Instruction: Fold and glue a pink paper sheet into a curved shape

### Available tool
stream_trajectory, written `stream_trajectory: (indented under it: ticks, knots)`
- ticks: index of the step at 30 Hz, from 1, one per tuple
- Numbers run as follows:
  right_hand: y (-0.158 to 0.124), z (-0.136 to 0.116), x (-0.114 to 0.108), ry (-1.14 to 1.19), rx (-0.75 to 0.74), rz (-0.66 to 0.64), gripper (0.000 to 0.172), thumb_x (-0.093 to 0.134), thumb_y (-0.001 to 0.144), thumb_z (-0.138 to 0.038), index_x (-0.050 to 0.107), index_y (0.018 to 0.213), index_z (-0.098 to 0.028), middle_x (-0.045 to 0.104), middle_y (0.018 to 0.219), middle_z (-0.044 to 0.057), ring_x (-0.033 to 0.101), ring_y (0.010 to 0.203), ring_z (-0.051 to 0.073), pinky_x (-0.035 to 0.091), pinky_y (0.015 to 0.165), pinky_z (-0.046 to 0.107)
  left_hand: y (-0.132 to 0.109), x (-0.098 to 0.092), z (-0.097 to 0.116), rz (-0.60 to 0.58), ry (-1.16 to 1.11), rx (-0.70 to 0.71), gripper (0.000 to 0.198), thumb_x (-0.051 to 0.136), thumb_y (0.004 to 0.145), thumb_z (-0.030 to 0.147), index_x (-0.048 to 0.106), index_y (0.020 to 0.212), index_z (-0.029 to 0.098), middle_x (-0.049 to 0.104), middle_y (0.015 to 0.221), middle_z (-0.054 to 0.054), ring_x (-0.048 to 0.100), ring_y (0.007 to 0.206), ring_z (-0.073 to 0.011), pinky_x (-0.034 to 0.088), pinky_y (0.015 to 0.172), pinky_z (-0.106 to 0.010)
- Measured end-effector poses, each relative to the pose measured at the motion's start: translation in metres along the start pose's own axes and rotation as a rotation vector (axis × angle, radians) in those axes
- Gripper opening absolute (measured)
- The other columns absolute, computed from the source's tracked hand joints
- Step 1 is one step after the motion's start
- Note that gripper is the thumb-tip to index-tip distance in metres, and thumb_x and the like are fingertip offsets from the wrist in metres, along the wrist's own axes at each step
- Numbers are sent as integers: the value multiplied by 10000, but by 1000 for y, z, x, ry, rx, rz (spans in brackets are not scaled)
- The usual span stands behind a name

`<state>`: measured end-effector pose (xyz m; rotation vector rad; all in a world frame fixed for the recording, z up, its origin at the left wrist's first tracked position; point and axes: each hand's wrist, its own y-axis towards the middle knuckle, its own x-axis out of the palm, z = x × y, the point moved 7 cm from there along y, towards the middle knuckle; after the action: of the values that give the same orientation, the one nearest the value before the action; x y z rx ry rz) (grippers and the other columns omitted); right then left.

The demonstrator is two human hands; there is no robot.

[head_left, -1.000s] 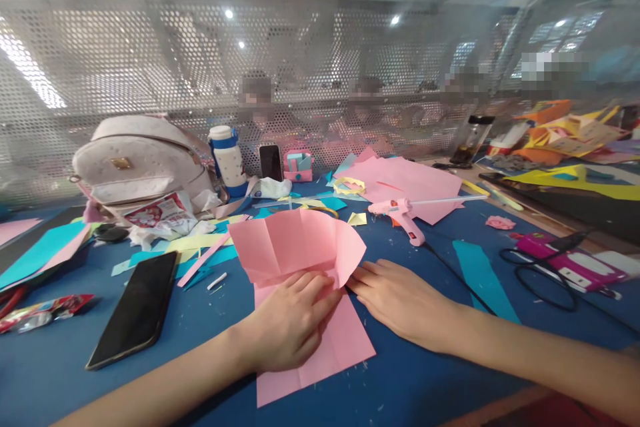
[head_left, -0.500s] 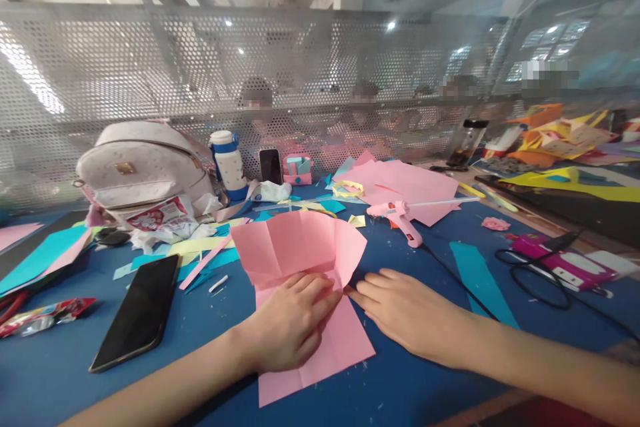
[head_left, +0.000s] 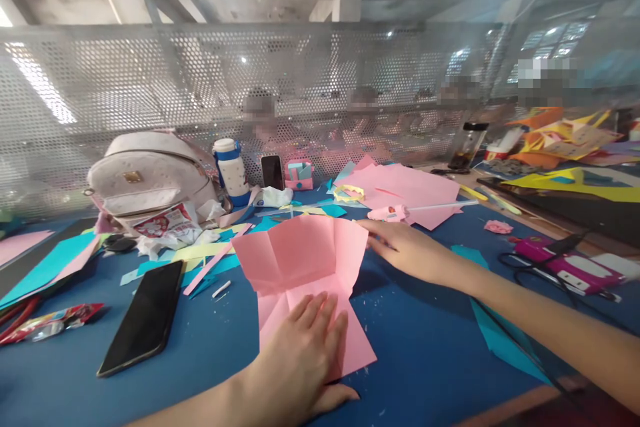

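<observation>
A creased sheet of pink paper is in front of me, its far part folded up and its near part flat on the blue table. My left hand presses on the flat part, fingers extended and thumb out to the side. At the upper right corner of the raised part is my right hand, its fingers stretched out and slightly apart. Whether its fingertips touch the paper I cannot tell. Just behind that hand lies a pink glue gun, its handle hidden.
Left are a black phone, a snack wrapper and paper strips. A pale backpack and a bottle stand by the perforated screen. Pink sheets lie behind; a blue strip and magenta device lie right.
My right hand has moved up and away from me, from the paper's side to its raised corner, covering the glue gun's handle. My left hand has slid toward me across the paper.
</observation>
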<state>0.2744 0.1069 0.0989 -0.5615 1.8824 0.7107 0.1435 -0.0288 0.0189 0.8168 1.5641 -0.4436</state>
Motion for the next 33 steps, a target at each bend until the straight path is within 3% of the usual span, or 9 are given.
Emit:
stream_trajectory:
  ticks: [5, 7, 10, 13, 17, 21, 25, 29, 33]
  knots:
    - [41, -9, -1, 430, -136, 48, 372, 394, 990, -398, 586, 1254, -218, 645, 1242, 90, 582, 1169, 236, 449, 959, 390, -4, -7, 13, 232, 188, 128, 395, 423, 980, 278, 585, 1252, 42, 671, 1224, -177, 652, 1103, -322, 488, 947, -432]
    - [63, -14, -5, 576, -154, 44, 358, 407, 985, -383, 594, 1222, -190, 659, 1212, 100, 599, 1136, 223, 469, 923, 376, -7, -11, 16, 245, 213, 196, 364, 426, 959, 189, 588, 1247, 39, 676, 1216, -175, 657, 1094, -314, 500, 922, -422]
    - [95, -32, -8, 686, -186, -113, 362, 375, 1006, -382, 612, 1180, -170, 651, 1233, 110, 596, 1141, 201, 464, 910, 344, -8, -16, 14, 213, 201, 249, 354, 413, 962, 157, 587, 1248, 42, 671, 1229, -171, 663, 1084, -292, 525, 876, -392]
    - [119, -60, -7, 590, -215, -345, 426, 390, 1001, -466, 629, 1183, -164, 667, 1210, 107, 590, 1136, 198, 446, 897, 314, -8, -21, 9, 230, 181, 258, 342, 406, 966, 142, 594, 1230, 37, 675, 1218, -174, 672, 1054, -288, 542, 832, -383]
    - [135, -98, -6, 248, -393, -423, 420, 704, 808, -419, 668, 1136, -159, 688, 1128, 77, 608, 997, 193, 435, 788, 270, -9, -30, 14, 300, 146, 284, 344, 418, 964, 156, 598, 1224, 20, 688, 1192, -161, 663, 1056, -290, 534, 871, -389]
    - [141, -108, 1, 2, -426, -450, 103, 728, 734, -241, 690, 726, -146, 616, 684, -10, 497, 637, 122, 313, 562, 264, -14, -42, 30, 463, 47, 347, 212, 527, 954, 162, 655, 1107, 92, 712, 1137, -93, 663, 1013, -217, 514, 881, -311]
    - [139, -93, -10, 42, -390, -366, 209, 642, 792, -211, 609, 596, -147, 441, 533, -54, 349, 525, 85, 226, 512, 281, -18, -48, 36, 513, -81, 416, 111, 560, 957, 178, 662, 917, 158, 712, 860, -33, 643, 742, -124, 494, 716, -229]
    - [132, -65, -42, 118, -291, -130, 231, 573, 867, -289, 651, 714, -134, 444, 567, -46, 332, 525, 84, 224, 499, 272, -15, -54, 22, 401, -245, 369, 378, 454, 1006, 307, 600, 692, 156, 551, 572, -5, 510, 522, -134, 385, 501, -273]
    - [111, -34, -80, 420, -124, 215, 197, 640, 815, -326, 671, 771, -137, 599, 681, 5, 496, 598, 112, 340, 522, 252, -8, -42, -7, 152, -601, 179, 387, 416, 1016, 370, 662, 810, 153, 646, 738, -55, 594, 686, -155, 462, 625, -264]
